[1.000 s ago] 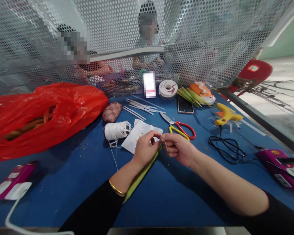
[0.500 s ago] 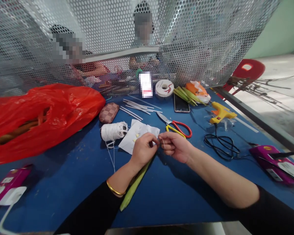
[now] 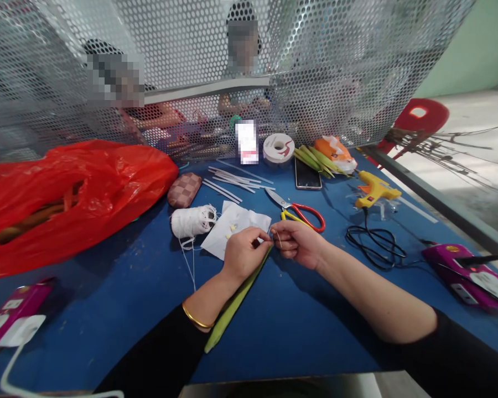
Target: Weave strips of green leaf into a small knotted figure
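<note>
My left hand [image 3: 244, 253] and my right hand [image 3: 297, 244] meet fingertip to fingertip over the blue table [image 3: 128, 298]. Both are pinched closed. A long green strip [image 3: 232, 307] runs from under my left hand back along my forearm. A thin white thread [image 3: 190, 260] trails from the white spool [image 3: 190, 221] toward my hands, and a short bit shows at my right fingertips. A white paper [image 3: 232, 226] with small yellowish bits lies just behind my hands. Red and yellow scissors [image 3: 301, 213] lie close to my right hand.
A red plastic bag [image 3: 66, 193] fills the left. Behind are a checked pouch [image 3: 184, 189], white sticks [image 3: 232, 182], a tape roll [image 3: 278, 149], a phone [image 3: 307, 176], green strips [image 3: 319, 160], a yellow glue gun [image 3: 375, 190] with black cord, purple boxes [image 3: 468, 273]. Two people sit behind the perforated screen [image 3: 315, 72].
My hands stay together at the fingertips with small finger movements. The green strip shifts slightly under my left forearm. The view has drifted a little.
</note>
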Motion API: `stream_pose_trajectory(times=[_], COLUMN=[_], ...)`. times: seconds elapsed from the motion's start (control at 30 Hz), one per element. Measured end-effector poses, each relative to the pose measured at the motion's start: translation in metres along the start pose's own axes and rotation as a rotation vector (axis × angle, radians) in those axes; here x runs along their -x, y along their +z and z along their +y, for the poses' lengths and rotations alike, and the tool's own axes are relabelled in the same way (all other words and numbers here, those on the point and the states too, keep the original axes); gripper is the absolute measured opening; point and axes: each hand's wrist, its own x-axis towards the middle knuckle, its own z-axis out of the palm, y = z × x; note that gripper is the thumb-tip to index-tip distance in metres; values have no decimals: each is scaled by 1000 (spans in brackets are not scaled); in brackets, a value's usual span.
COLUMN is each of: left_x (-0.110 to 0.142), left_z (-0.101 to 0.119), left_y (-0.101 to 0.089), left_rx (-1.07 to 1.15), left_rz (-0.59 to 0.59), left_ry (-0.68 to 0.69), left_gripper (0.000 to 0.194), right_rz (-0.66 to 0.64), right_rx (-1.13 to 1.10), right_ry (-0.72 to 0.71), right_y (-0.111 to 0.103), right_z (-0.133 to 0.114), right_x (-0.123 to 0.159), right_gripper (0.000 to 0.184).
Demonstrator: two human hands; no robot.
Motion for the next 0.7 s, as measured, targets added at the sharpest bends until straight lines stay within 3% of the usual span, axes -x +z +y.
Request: stream_pose_trajectory(times=[0.1, 0.17, 0.37, 0.57, 0.7], left_x=[1, 0, -3, -1, -2], left_z=[1, 1, -3, -5, -4], left_y=[-1, 0, 3, 4, 4], left_rx=[2, 68, 555, 408, 415], left_rz=[42, 31, -282, -261, -224], left_ry=[45, 3, -204, -143, -163], left_gripper=[6, 6, 17, 12, 13], right_rz=[-3, -5, -13, -31, -207], right_rx=[7, 17, 106, 342, 382], right_ry=[19, 25, 1, 5, 89], right_y=[-2, -3, -4, -9, -6], right_z=[-1, 0, 1, -12, -13], right_x=[-2, -3, -4, 13, 19], right_gripper=[20, 22, 29, 16, 18])
